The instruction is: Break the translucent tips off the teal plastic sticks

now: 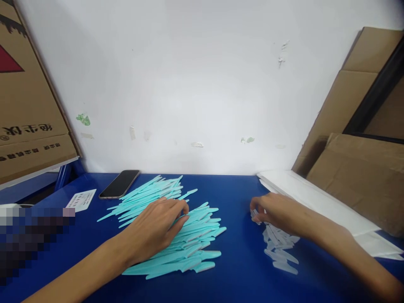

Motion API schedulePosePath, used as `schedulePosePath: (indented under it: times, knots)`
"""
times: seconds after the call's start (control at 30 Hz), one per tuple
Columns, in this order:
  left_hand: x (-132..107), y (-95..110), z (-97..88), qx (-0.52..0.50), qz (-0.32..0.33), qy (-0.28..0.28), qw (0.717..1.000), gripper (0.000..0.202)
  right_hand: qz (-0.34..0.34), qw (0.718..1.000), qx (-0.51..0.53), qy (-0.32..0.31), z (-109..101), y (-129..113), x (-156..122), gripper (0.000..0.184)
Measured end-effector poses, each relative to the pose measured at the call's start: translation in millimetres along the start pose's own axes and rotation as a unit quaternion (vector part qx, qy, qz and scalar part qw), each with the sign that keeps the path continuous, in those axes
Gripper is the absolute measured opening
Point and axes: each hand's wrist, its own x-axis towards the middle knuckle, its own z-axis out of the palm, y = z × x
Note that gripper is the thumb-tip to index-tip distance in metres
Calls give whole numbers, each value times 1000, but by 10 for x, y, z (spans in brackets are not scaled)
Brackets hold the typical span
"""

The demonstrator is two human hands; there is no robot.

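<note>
My left hand [158,227] rests over a pile of teal eyebrow razors [192,235], its fingers curled and the thumb close to the index finger. Whatever lies between those fingertips is hidden. Behind it, more teal razors [148,195] form a second loose heap. On the right, my right hand [271,210] bends down over a small pile of clear plastic caps [280,248]. Its fingers are closed around a clear cap [254,216], partly covered by the fingertips.
A black-screened phone [120,184] and a printed white card [81,200] lie at the back left of the blue table [236,269]. White sheets [322,202] lie along the right, beside cardboard [360,176]. A printed carton [31,97] stands left; a white wall [195,84] closes the back.
</note>
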Motion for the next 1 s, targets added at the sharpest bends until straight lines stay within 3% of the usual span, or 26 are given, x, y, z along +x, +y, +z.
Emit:
schedulePosePath:
  times: [0.33, 0.6, 0.73, 1.0]
  knots:
    - [-10, 12, 16, 7, -2, -5, 1000, 12, -90, 995, -1, 36, 51, -119, 31, 17]
    - [6, 10, 27, 1, 6, -1, 1000, 13, -140, 980, 16, 137, -19, -367, -46, 16]
    - [15, 29, 28, 11, -10, -12, 1000, 13, -170, 965, 44, 197, 22, -524, -59, 24]
    - [42, 34, 43, 35, 46, 28, 998, 14, -266, 926, 78, 255, 136, -699, -99, 30]
